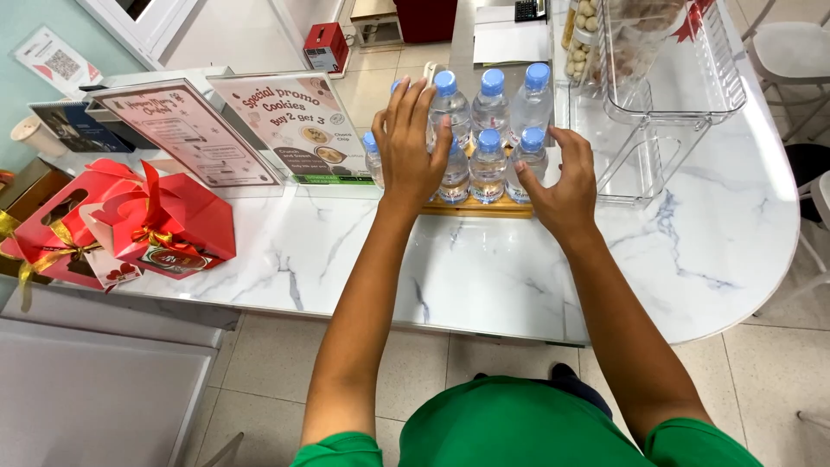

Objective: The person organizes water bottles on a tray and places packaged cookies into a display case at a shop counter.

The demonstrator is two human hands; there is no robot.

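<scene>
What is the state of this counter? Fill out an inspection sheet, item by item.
Surface: white marble-look counter with a rounded right end.
Job's things: small water bottles with blue caps, standing upright in rows on a wooden tray.
Clutter: red gift boxes with gold ribbon at left; two slanted sign stands; clear acrylic bins at right; a paper cup.
Hands: left hand rests on the left bottles; right hand is open at the front right bottle.
Cables: nothing seen.
Surroundings: tiled floor, a small red device behind the counter, white chairs at right.
</scene>
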